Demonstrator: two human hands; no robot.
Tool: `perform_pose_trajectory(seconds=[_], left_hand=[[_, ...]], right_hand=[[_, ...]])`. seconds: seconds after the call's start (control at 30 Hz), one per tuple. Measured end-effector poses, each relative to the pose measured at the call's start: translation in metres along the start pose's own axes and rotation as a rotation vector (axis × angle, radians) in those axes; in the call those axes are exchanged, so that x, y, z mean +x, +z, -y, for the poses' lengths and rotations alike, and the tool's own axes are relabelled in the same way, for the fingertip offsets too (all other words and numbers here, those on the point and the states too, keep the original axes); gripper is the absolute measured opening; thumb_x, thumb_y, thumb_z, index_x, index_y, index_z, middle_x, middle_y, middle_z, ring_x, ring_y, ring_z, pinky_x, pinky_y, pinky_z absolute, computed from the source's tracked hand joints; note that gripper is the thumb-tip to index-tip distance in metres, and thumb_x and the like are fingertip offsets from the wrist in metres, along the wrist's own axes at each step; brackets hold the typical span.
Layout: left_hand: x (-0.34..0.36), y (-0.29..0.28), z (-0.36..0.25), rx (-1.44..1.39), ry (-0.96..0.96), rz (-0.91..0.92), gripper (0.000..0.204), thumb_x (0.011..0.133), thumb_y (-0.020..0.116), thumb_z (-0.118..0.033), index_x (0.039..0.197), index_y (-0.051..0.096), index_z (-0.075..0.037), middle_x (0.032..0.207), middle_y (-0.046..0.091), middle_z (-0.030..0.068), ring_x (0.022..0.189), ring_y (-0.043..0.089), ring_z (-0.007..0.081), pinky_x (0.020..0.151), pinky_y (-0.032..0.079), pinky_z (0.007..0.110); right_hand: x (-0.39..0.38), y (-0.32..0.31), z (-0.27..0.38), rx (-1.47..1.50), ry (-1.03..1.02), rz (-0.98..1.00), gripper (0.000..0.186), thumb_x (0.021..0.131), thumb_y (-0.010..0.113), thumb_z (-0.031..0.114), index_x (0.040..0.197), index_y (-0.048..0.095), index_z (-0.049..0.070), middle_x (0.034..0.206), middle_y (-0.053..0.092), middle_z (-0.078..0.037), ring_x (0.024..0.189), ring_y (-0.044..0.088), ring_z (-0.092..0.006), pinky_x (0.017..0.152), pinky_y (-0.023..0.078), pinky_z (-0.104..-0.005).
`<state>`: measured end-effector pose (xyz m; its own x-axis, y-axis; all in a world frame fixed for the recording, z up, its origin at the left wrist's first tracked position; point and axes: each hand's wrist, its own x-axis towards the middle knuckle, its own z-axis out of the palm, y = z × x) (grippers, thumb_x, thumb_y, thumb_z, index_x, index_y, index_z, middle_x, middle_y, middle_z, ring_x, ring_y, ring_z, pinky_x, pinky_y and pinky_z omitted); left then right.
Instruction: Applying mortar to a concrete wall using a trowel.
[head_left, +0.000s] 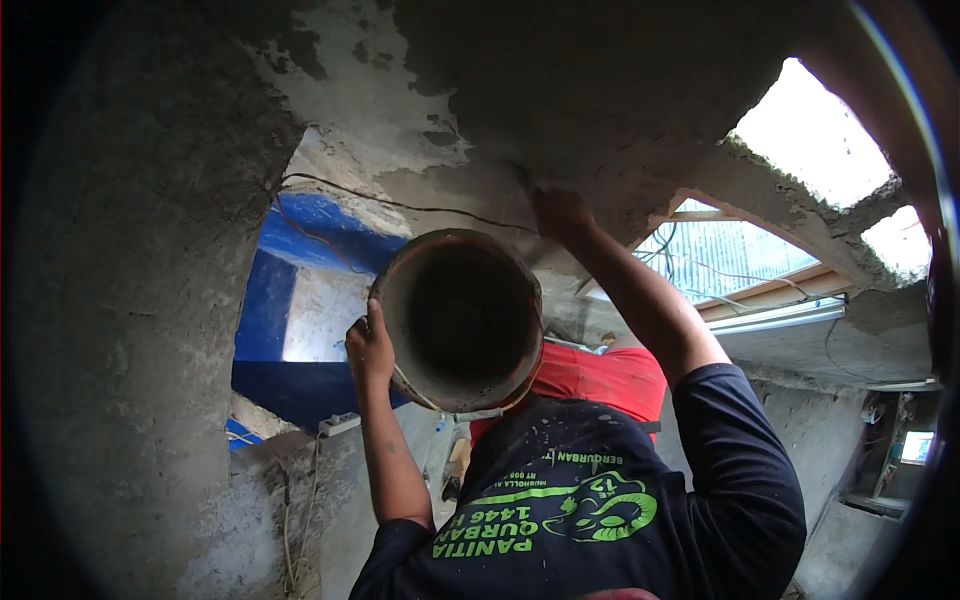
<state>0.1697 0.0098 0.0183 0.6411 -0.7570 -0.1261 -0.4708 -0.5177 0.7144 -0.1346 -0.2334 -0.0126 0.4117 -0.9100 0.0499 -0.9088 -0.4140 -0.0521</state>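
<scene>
My left hand (370, 347) grips the rim of a round, mortar-stained bucket (400, 375) from its left side, thumb up along the edge. The bucket's mouth faces the camera; its inside is dark, so I cannot see how much it holds. A handle hangs along its lower rim. My right hand (562, 216) is raised, closed, against the rough cement surface (600, 110). A dark, blurred shape shows just beyond its fingers, too dim to name. Around it the cement is dark and wet-looking, while a paler patch (375, 90) lies to the left.
A dark cable (400, 204) runs across behind the bucket toward my right hand. Blue-painted wall (300, 335) shows through an opening at left. Bright, rough-edged openings (815, 130) and a long white tube-like fixture (775, 316) are at right. A white box (340, 424) sits low at left.
</scene>
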Motion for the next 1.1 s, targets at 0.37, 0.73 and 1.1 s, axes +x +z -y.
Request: perform_pose_trajectory(seconds=[0.37,0.73,1.1], left_hand=[[-0.001,-0.003,-0.012,-0.064,0.015,0.001,0.082,0.097,0.045,-0.069,0.093,0.068,0.01,0.092,0.068,0.0317,0.092,0.065,0.0482,0.083,0.048,0.051],[0.003,-0.006,-0.019,0.028,-0.033,0.052,0.079,0.098,0.047,-0.065,0.095,0.069,0.011,0.094,0.068,0.0328,0.094,0.065,0.0485,0.085,0.048,0.051],[-0.008,0.005,-0.033,0.018,-0.022,0.036,0.077,0.098,0.049,-0.064,0.124,0.066,0.006,0.123,0.068,0.0269,0.118,0.062,0.0424,0.1,0.045,0.046]], right_hand=[[-0.049,-0.022,-0.034,0.153,0.062,-0.011,0.04,0.092,0.055,0.019,0.131,0.053,0.009,0.103,0.068,-0.024,0.09,0.07,-0.0424,0.081,0.057,-0.054],[-0.055,-0.004,-0.02,0.154,-0.061,0.002,0.045,0.096,0.055,0.024,0.14,0.05,0.015,0.104,0.07,-0.022,0.092,0.07,-0.0415,0.083,0.056,-0.0533],[-0.047,0.051,-0.048,0.062,0.064,0.11,0.055,0.084,0.061,0.018,0.138,0.055,0.015,0.106,0.071,-0.02,0.097,0.071,-0.0368,0.084,0.057,-0.049]])
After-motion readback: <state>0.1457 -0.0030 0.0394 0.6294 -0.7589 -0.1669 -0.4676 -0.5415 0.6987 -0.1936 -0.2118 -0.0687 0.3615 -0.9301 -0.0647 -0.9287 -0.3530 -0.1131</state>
